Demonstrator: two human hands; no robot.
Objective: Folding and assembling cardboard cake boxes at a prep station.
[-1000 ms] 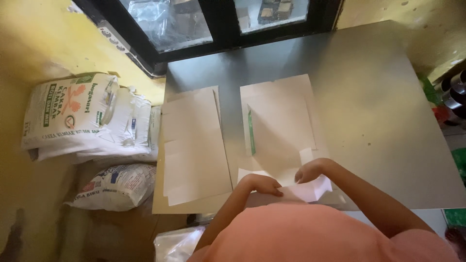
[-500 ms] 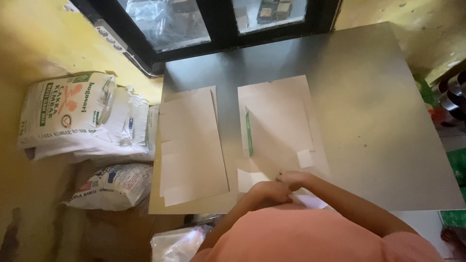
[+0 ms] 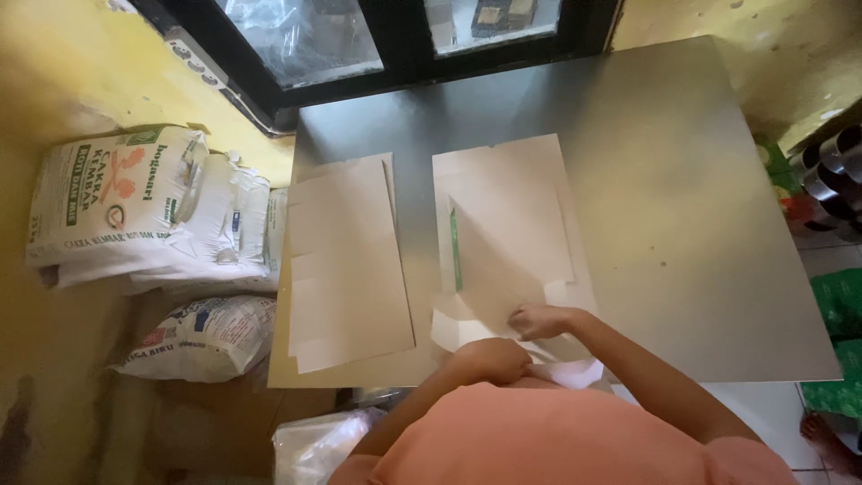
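Both hands have drawn closer together at the near edge since a second ago, when they sat apart on the white flap. Now the right hand [image 3: 539, 321] rests on the near end of the flat cardboard sheet [image 3: 512, 233], fingers together and pressed down on the card where it meets the white flap [image 3: 458, 330], while the left hand [image 3: 492, 359] sits just beside it, curled at the tabletop [image 3: 673, 180] edge; whether its fingers pinch anything I cannot tell, since the knuckles hide them. That sheet lies flat on the grey tabletop, a thin green strip [image 3: 454, 251] showing along its left fold, and a second stack of cardboard sheets [image 3: 346, 260] lies just beside it to the left (overhanging the near edge a little). Judging from this, the step in hand looks like folding or creasing the near flap; the next move would call for a firm press along the crease without letting the sheet slide. Filled sacks [image 3: 135, 207] lie on the floor at the left.
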